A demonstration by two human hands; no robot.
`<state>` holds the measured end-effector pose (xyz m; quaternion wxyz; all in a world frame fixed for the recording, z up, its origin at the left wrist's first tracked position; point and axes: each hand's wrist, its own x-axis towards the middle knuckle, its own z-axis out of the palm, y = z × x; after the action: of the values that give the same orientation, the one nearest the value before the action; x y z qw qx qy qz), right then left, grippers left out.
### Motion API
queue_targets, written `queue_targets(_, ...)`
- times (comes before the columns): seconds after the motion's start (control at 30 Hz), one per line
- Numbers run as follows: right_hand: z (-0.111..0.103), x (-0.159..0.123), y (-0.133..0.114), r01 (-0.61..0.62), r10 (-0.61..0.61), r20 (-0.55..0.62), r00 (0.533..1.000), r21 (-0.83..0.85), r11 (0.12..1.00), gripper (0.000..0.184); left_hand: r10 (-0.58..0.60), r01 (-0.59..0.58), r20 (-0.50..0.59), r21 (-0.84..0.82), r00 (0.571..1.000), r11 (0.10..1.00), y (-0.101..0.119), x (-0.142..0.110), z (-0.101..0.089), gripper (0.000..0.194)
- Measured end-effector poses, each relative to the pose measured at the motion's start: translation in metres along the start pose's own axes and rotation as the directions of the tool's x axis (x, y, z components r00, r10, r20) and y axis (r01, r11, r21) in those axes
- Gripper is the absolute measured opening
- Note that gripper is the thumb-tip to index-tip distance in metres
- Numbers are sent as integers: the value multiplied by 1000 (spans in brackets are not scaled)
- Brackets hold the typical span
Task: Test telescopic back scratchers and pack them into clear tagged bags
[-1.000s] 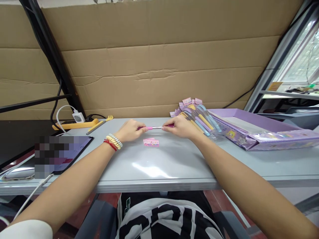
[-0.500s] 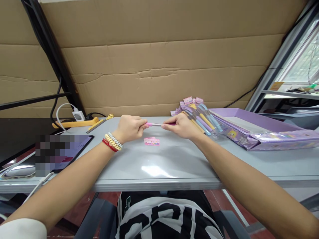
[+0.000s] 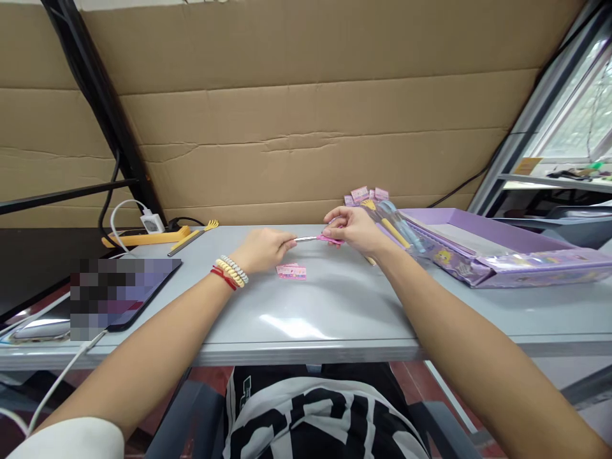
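Observation:
My left hand [image 3: 270, 248] is closed on one end of a slim pink back scratcher, its metal rod [image 3: 306, 239] showing between my hands. At the other end, the fingers of my right hand [image 3: 354, 228] are curled round its pink end [image 3: 329, 240]. My left fingers hide the rest of the back scratcher. Small pink printed cards [image 3: 291, 273] lie on the table just below it. Behind my right hand is a pile of bagged back scratchers [image 3: 396, 233] with pink header cards, partly covered by the hand.
A purple open display box [image 3: 540, 271] stands at the right on the grey table [image 3: 306, 312]. At the left lie a yellow back scratcher [image 3: 194, 237], a yellow power strip [image 3: 143, 238] with a white charger [image 3: 152, 222], and a tablet [image 3: 143, 293]. Cardboard [image 3: 306, 108] walls the back.
My left hand has moved slightly right and turned palm down, now gripping near the metal rod. My right hand has shifted right and its fingers have lifted, exposing the pink end.

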<state>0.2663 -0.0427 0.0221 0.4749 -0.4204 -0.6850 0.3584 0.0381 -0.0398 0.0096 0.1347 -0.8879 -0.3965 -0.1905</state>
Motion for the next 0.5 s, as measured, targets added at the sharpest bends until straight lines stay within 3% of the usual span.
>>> queue_targets(0.1, -20, 4, 0, 14, -9, -214, 977, 20, 1000, 21, -123, 127, -72, 46, 990, 991, -25, 4, 1, 32)
queue_targets(0.2, -58, 7, 2, 74, -46, -500, 865, 36, 997, 19, -238, 252, -152, 83, 959, 964, -63, 0, 0, 32)
queue_targets(0.27, -86, 6, 5, 96, -36, -672, 740, 52, 994, 19, -304, 329, -198, 104, 932, 939, -89, -8, 0, 32)
queue_targets(0.37, -122, 0, 10, 188, -30, -837, 546, 88, 978, 21, -361, 400, -246, 132, 900, 907, -121, -21, -1, 32)
queue_targets(0.5, -150, -10, 16, 290, -19, -965, 261, 60, 955, 26, -390, 453, -324, 147, 862, 879, -140, -29, -2, 33)
